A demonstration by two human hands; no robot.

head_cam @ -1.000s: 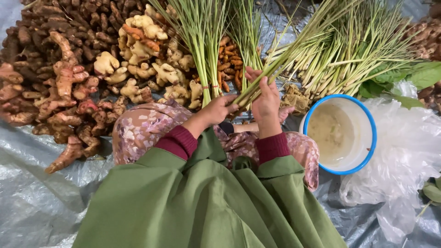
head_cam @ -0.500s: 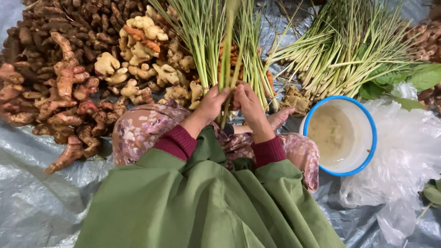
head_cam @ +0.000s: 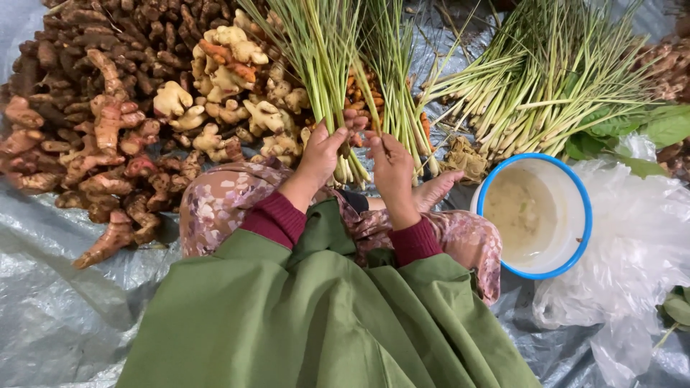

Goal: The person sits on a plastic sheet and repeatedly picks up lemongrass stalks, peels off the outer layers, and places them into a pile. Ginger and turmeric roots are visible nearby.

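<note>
I see my left hand (head_cam: 321,153) and right hand (head_cam: 388,162) both clamped round the lemongrass bundle (head_cam: 338,65); ginger roots (head_cam: 215,108) lie beside.

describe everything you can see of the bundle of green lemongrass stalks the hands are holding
The bundle of long green lemongrass stalks stands roughly upright, its leafy tops running out of the picture's top edge. The stalks are slim, green above and pale toward thicker whitish bases, which sit just below the hands. The left hand grips its lower part; the right hand touches it from the other side. Ginger roots lie behind it.
</note>
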